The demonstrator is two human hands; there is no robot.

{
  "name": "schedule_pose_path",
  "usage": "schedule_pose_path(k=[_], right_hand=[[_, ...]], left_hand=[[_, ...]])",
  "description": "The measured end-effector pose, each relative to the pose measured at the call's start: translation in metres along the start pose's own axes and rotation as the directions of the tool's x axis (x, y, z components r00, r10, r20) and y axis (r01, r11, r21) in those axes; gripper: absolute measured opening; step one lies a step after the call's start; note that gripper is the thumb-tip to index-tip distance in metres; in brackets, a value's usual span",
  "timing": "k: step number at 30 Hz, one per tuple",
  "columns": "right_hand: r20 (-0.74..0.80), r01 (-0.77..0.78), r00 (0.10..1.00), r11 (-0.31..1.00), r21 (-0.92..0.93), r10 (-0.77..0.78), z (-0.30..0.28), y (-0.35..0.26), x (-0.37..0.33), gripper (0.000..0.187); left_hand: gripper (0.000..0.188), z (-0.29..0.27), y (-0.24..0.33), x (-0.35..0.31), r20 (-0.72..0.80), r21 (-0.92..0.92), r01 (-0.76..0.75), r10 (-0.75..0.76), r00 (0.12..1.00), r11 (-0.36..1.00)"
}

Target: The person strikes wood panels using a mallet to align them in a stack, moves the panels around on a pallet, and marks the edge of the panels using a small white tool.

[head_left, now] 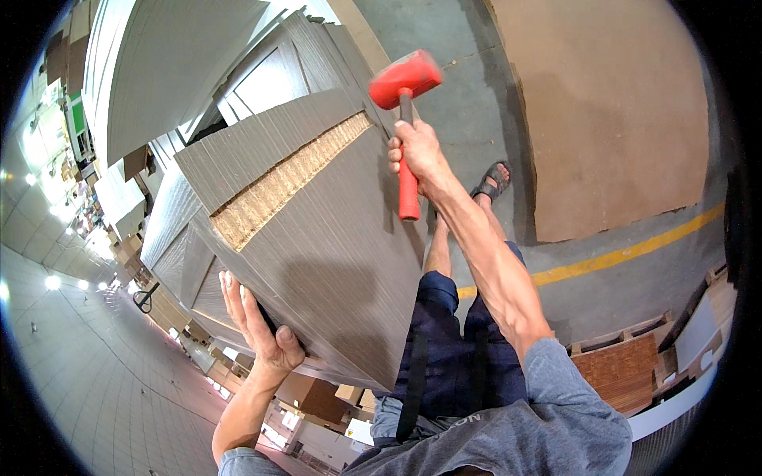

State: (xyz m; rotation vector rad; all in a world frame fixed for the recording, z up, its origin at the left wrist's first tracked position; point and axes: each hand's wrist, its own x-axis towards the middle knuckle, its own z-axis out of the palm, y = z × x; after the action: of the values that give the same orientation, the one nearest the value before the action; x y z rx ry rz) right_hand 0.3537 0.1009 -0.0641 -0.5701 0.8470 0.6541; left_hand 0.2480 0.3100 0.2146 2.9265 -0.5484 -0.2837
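Observation:
My right hand [417,155] is wrapped round the handle of a red mallet [406,79], whose head is raised above the far right side of a grey wood-grain cabinet [341,230]. The mallet head's right end is slightly blurred. A raw chipboard strip [294,178] shows across the cabinet's top, beside a raised grey panel [270,131]. Against the cabinet's near left edge rests my left hand [266,329], fingers stretched out and thumb apart. Something dark shows between that thumb and the fingers; I cannot make out what it is.
More grey panels [182,63] stand behind the cabinet at the upper left. A large brown board [619,119] lies on the floor at right, near a yellow floor line [635,252]. A wooden pallet [623,369] sits at lower right. My sandalled foot [496,178] is beside the cabinet.

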Motion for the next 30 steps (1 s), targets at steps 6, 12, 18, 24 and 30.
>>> schedule_pose_path(k=[6,12,18,24,30], right_hand=[[0.061,-0.042,0.997,0.999,-0.002,0.042,0.005,0.001,-0.01,0.014],[0.067,0.006,0.998,0.984,-0.177,0.006,0.01,-0.001,-0.008,0.014],[0.037,0.04,0.999,0.996,-0.075,-0.037,0.001,-0.008,0.001,0.014],[0.0,0.07,0.998,0.995,-0.072,-0.07,-0.002,-0.007,0.01,0.013],[0.059,-0.064,0.996,0.995,0.074,0.06,0.008,0.006,0.007,0.013]], left_hand=[[0.063,0.0,0.001,-0.002,-0.003,0.008,0.012,-0.012,1.0,1.0],[0.063,0.001,0.002,0.001,-0.009,0.01,0.009,-0.009,1.0,1.0],[0.062,0.003,0.001,-0.001,-0.028,0.019,0.005,-0.005,1.0,1.0],[0.061,0.005,0.004,0.004,-0.069,-0.001,-0.003,0.003,0.998,1.0],[0.061,0.002,0.002,-0.001,-0.037,0.01,0.009,-0.009,0.999,1.0]])
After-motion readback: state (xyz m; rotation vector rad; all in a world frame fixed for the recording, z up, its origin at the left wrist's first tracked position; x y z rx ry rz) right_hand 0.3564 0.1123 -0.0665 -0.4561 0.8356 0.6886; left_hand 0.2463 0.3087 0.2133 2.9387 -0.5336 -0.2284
